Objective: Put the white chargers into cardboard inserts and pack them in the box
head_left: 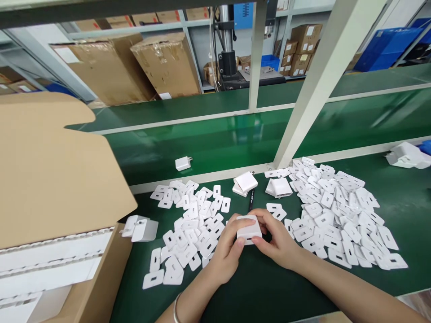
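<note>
Both hands hold a white wall charger low over the green mat. My left hand grips its left side, with the thumb at the front edge and a finger across the top. My right hand closes on its right side, thumb near the dark slot in the front face. Small white cover plates with slots lie in a loose pile to the left and a larger pile to the right. Just beyond the hands are a black pen, stacked chargers and another pair of chargers.
An open cardboard box with white dividers stands at the left, beside two chargers. One charger lies on the green conveyor behind. A slanted white post rises from the bench edge. White parts lie far right.
</note>
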`<control>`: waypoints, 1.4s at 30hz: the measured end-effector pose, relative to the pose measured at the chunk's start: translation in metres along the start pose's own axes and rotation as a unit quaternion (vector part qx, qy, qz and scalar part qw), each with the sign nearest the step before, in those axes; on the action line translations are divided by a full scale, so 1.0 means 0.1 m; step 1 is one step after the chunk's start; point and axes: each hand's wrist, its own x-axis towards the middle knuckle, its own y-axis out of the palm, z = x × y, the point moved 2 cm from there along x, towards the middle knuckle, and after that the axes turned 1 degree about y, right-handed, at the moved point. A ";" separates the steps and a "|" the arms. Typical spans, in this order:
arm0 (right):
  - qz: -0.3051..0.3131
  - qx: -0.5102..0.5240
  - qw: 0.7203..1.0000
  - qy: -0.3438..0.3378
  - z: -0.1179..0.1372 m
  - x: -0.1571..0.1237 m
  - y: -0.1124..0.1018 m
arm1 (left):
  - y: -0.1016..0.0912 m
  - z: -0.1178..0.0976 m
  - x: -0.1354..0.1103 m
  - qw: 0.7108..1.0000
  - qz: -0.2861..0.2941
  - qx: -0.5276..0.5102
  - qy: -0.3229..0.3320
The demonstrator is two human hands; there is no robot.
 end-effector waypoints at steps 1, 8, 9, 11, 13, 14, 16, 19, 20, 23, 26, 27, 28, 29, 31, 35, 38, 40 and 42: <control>-0.003 -0.004 1.000 -0.004 0.00 0.00 0.00 | -0.01 0.00 0.01 1.000 0.000 0.001 0.003; 0.003 0.020 1.000 -0.013 0.02 -0.01 0.02 | -0.01 0.00 0.02 0.997 -0.024 0.060 0.031; 0.005 0.027 1.000 -0.006 0.02 -0.01 0.02 | -0.01 0.01 0.02 0.997 -0.029 0.061 0.030; 0.008 0.038 0.999 0.013 0.01 -0.02 0.03 | 0.00 0.02 0.01 0.997 -0.038 0.061 0.027; 0.010 0.051 0.998 0.033 -0.01 -0.01 0.04 | 0.00 0.04 0.00 0.997 -0.038 0.059 0.016; 0.007 0.058 0.997 0.046 -0.02 -0.01 0.04 | -0.01 0.04 -0.01 0.998 -0.034 0.056 0.002; -0.001 0.071 0.995 0.073 -0.05 0.00 0.04 | -0.01 0.05 -0.01 0.998 -0.015 0.040 -0.038; -0.006 0.087 0.991 0.104 -0.10 0.02 0.03 | 0.00 0.04 -0.01 0.995 0.021 0.013 -0.094; -0.005 0.084 0.991 0.104 -0.10 0.02 0.02 | 0.01 0.03 0.00 0.995 0.024 0.006 -0.101; 0.007 0.041 0.994 0.100 -0.09 0.02 0.01 | 0.02 0.02 0.02 0.995 0.012 -0.009 -0.097; 0.020 0.028 0.994 0.105 -0.04 0.03 0.00 | 0.02 0.04 0.02 0.997 -0.004 -0.011 -0.077; 0.022 0.035 0.994 0.105 -0.02 0.03 -0.01 | 0.02 0.05 0.02 0.997 -0.006 -0.008 -0.070; 0.024 0.045 0.993 0.102 -0.01 0.04 -0.01 | 0.02 0.07 0.01 0.998 -0.007 -0.004 -0.064; 0.024 0.052 0.993 0.099 0.01 0.04 0.00 | 0.02 0.08 0.01 0.998 -0.008 0.001 -0.057; 0.018 0.052 0.994 0.090 0.03 0.04 0.00 | 0.01 0.09 0.00 0.999 -0.012 0.006 -0.046; 0.001 0.040 0.997 0.066 0.01 0.06 0.00 | -0.01 0.09 0.03 0.999 -0.006 0.004 -0.047; 0.001 0.037 0.997 0.070 -0.04 0.08 0.02 | -0.02 0.07 0.07 0.999 0.002 0.031 -0.037; -0.007 0.012 0.997 0.076 -0.03 0.08 0.02 | -0.02 0.07 0.08 0.998 -0.011 0.052 -0.018; -0.004 -0.041 0.996 0.081 0.07 0.06 0.01 | -0.01 0.08 0.08 0.998 -0.032 0.055 -0.001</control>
